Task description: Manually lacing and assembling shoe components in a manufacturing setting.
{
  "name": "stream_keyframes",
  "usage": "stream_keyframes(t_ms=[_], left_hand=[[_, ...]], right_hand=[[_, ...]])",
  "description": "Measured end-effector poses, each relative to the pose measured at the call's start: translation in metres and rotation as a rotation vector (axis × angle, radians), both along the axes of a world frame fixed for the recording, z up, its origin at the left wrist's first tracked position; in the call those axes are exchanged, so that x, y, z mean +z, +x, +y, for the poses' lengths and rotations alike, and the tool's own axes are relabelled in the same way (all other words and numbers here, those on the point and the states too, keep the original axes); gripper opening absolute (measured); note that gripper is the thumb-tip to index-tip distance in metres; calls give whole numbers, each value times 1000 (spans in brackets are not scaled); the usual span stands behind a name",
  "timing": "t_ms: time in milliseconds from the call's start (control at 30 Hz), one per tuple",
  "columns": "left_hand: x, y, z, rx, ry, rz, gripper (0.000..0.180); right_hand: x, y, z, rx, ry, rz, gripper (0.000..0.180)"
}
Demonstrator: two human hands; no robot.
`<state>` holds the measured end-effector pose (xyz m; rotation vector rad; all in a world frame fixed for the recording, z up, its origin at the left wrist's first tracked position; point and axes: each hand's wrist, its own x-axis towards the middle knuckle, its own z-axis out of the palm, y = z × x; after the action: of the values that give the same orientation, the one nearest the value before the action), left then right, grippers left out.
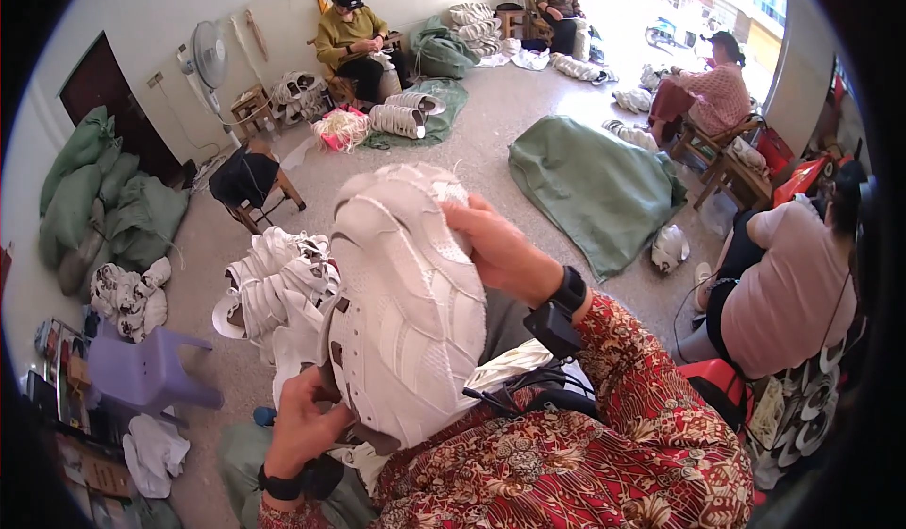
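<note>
A white shoe upper (406,312) with mesh panels and a row of eyelets fills the middle of the view, raised in front of my patterned red sleeves. My right hand (500,251) grips its far right edge, with the thumb side against the white material. Lower down, my left hand (307,425) pinches the near left edge by the grey lining. Whether more uppers are nested under this one, I cannot tell. On my lap, pale strips and dark cords (528,383) lie below the upper, partly hidden by it.
A pile of white shoe uppers (278,279) sits on the floor to the left, near a purple stool (151,369). Ahead lies a green sack (595,184). A person in pink (788,274) sits close on the right; several others work farther off.
</note>
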<state>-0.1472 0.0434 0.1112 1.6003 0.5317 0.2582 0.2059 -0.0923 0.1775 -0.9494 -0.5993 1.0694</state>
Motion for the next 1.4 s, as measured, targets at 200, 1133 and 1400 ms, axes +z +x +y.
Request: stream_keyframes(t_ms=[200, 1133, 1400], left_hand=[[-39, -70, -4, -30, -37, -16, 46], [-19, -30, 147, 43, -454, 251, 75], [-26, 116, 140, 6, -522, 286, 84]], right_hand=[[-32, 28, -103, -14, -3, -63, 34], [-159, 1, 19, 125, -232, 6, 39], [-186, 15, -3, 104, -250, -19, 40]])
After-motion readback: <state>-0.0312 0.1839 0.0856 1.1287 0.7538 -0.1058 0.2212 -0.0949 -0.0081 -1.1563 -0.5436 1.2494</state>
